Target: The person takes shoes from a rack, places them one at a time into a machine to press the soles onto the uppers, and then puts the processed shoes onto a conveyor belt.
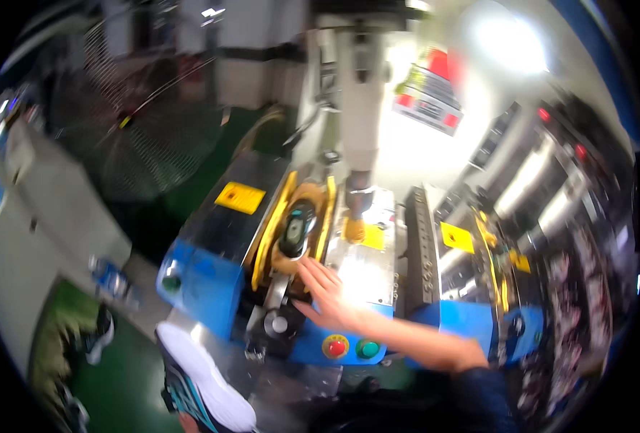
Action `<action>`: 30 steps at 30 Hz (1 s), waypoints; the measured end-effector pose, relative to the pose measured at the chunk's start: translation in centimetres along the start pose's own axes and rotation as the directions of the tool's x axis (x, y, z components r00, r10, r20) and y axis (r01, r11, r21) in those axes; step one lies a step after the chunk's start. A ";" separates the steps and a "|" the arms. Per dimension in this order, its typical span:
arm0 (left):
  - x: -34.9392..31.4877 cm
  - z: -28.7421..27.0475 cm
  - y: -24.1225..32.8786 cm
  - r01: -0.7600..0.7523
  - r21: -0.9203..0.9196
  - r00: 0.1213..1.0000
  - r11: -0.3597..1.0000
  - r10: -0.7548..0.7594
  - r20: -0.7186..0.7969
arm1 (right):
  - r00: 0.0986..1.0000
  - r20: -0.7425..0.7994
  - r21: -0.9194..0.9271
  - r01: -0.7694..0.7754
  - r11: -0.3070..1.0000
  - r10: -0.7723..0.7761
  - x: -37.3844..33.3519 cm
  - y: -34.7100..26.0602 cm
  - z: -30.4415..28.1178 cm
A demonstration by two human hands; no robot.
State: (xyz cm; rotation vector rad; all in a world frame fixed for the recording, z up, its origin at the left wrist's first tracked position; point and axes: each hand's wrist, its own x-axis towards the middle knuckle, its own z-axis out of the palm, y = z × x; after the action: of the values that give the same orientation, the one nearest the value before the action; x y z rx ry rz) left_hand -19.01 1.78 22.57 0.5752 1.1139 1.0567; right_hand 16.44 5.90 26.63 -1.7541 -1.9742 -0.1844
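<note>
Down at the bottom left, the left hand (pixel 188 423), mostly cut off, is gripping a white-soled shoe (pixel 206 381), and over at the blue machine (pixel 203 287) the right hand (pixel 326 294) is kinda spread out, fingertips (pixel 308 270) right by the dark piece (pixel 297 227) between the yellow bars (pixel 272 234), can't tell if they're touching

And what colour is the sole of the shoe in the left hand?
The sole is white, best seen in the head view.
</note>
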 end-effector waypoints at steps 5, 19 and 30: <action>-4.4 -3.4 -10.6 -0.213 -0.219 0.977 0.952 0.204 -0.064 | 0.931 0.237 -0.146 -0.248 0.958 0.277 -17.8 -2.5 -5.3; -30.3 8.2 -8.7 -0.270 0.142 0.859 0.952 0.171 0.483 | 0.681 0.654 0.375 -0.670 -0.641 -0.329 -30.5 -13.4 -11.1; -26.9 -8.3 -6.8 -0.519 0.008 0.853 0.855 0.519 -0.060 | 0.522 0.823 0.533 -0.846 0.012 0.224 -36.1 -26.4 1.6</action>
State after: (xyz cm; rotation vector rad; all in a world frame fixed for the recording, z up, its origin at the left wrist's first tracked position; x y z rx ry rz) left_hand -25.63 -26.21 25.58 0.8733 1.0263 1.5544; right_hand -7.47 -30.10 15.04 -1.5335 -0.8229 1.6594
